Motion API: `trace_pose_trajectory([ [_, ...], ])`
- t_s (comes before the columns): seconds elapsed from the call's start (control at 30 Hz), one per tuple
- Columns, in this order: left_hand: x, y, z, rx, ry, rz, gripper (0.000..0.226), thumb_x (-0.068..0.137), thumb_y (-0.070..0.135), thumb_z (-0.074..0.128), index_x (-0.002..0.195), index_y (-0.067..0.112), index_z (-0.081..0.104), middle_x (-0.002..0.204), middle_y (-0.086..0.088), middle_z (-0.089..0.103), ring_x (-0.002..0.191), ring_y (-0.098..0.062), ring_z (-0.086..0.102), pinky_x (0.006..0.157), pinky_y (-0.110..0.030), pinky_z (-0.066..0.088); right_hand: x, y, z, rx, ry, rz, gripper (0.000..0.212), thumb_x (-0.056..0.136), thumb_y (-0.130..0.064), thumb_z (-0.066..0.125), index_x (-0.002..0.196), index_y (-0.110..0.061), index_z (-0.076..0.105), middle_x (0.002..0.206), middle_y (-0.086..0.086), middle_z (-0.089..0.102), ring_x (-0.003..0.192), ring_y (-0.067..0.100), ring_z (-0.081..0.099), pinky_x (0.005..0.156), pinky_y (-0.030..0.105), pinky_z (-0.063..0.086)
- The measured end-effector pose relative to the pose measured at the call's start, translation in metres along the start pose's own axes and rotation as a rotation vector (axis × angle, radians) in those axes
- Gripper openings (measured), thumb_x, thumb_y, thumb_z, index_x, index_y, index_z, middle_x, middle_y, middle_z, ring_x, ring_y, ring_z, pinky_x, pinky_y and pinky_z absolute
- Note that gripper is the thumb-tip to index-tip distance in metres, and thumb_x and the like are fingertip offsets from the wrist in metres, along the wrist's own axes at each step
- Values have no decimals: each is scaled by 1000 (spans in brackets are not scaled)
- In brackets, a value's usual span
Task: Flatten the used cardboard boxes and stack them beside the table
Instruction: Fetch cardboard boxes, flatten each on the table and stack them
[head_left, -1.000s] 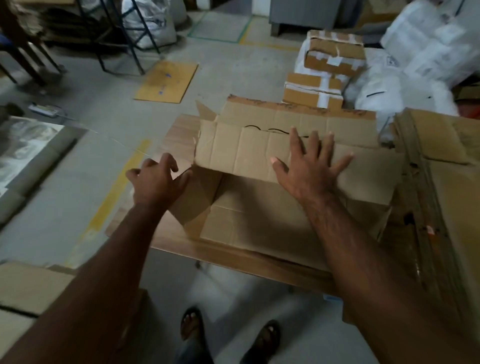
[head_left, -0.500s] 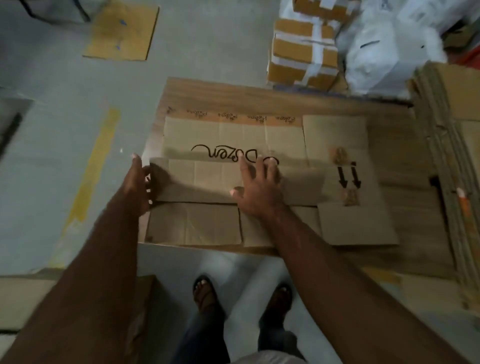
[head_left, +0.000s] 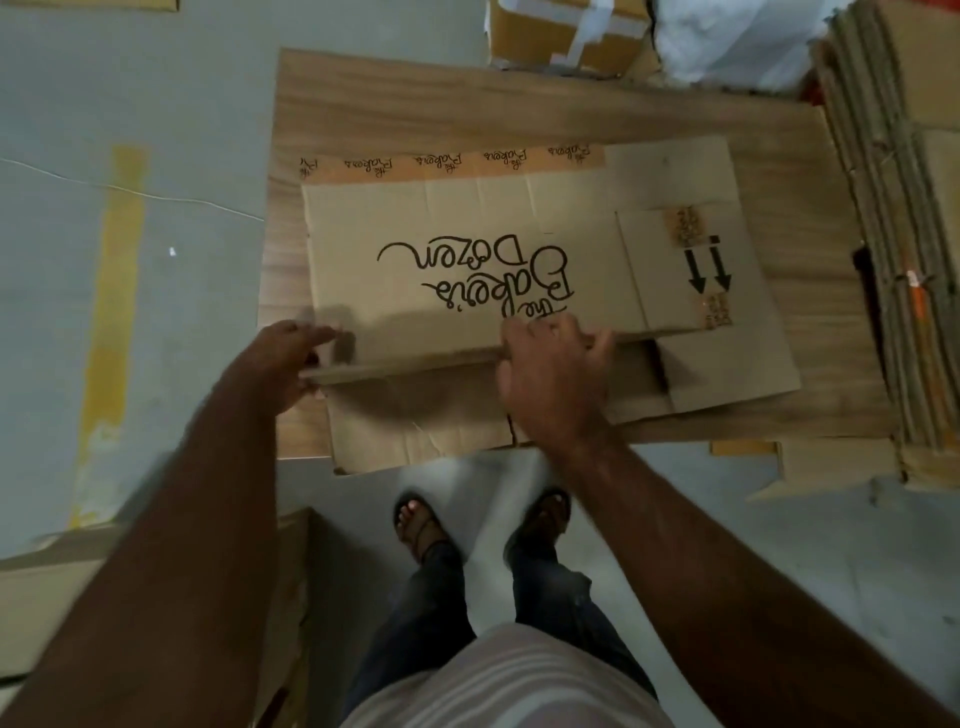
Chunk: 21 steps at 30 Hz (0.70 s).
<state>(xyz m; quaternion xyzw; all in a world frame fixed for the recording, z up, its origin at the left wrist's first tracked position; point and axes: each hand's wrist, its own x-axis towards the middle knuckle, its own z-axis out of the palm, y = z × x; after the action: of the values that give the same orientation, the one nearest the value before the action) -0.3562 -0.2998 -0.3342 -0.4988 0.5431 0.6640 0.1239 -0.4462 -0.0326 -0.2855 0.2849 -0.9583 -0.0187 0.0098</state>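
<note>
We have the flattened box (head_left: 467, 270) lying on the surface (head_left: 395, 104), spreading away from both our hands. Our left hand (head_left: 283, 364) grips its near-left corner, and our right hand (head_left: 553, 369) curls its fingers over the near folded edge. The bottom flaps (head_left: 421, 431) under our wrists hang past the surface's edge, so a lift could let them swing open and undo the flattening. Sliding it sideways might also catch the stack of flat cardboard (head_left: 893, 260) just right of our right hand.
</note>
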Motion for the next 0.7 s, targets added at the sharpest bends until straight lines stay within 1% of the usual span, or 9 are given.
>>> trace_pose_trajectory([
  [0.07,1,1,1,53,19,17,11,98,15,65,106,8,62,88,-13,62,69,-23,54,59,-31,41,-31,-3,1,33,-79,-19,36,90,-37,59,124,-24,63,117,1,71,110,26,60,98,50,37],
  [0.13,6,0,2,89,11,32,17,95,16,70,107,6,64,95,-15,64,75,-25,57,61,-30,42,-59,-9,18,88,-250,-23,54,96,-47,52,144,-21,50,142,7,58,129,29,52,107,55,35],
  [0.23,4,-2,3,106,31,40,29,93,20,73,116,7,62,104,-12,67,88,-27,64,63,-36,51,-88,-17,52,115,-502,-35,87,100,-66,36,163,-13,6,170,18,11,155,39,14,122,60,21],
  [0.27,5,-4,4,102,38,43,29,93,20,72,117,7,60,105,-11,67,91,-27,65,63,-38,52,-93,-18,61,138,-548,-27,89,101,-66,32,163,-14,-6,170,18,-4,157,40,1,125,59,11],
  [0.33,6,-5,7,88,56,40,26,94,20,71,114,9,60,104,-10,65,92,-27,64,64,-38,53,-95,-19,72,208,-570,-8,86,104,-61,29,161,-16,-17,168,15,-20,155,39,-16,122,55,-6],
  [0.43,0,-3,13,36,76,43,13,96,19,69,103,14,59,101,-6,63,87,-22,61,62,-35,51,-85,-8,74,305,-566,-10,75,109,-48,27,161,-20,-18,167,9,-26,153,33,-25,123,55,-11],
  [0.5,-5,-6,23,-26,99,31,15,97,17,67,108,11,58,96,-5,62,83,-21,60,62,-36,52,-71,11,75,321,-552,-32,70,109,-47,24,163,-21,-13,168,5,-22,153,29,-25,124,53,-10],
  [0.6,-22,-16,51,-132,78,39,6,100,15,63,101,10,59,91,-9,62,76,-24,62,66,-40,58,-37,45,77,320,-523,18,68,108,-48,22,164,-19,-3,172,4,-12,157,28,-16,126,56,2],
  [0.7,-47,-31,105,-277,70,-21,14,101,8,54,88,10,61,69,-6,62,50,-16,61,41,-23,50,2,76,73,337,-524,221,70,107,-48,33,164,-21,5,172,9,-7,157,36,-6,125,58,12],
])
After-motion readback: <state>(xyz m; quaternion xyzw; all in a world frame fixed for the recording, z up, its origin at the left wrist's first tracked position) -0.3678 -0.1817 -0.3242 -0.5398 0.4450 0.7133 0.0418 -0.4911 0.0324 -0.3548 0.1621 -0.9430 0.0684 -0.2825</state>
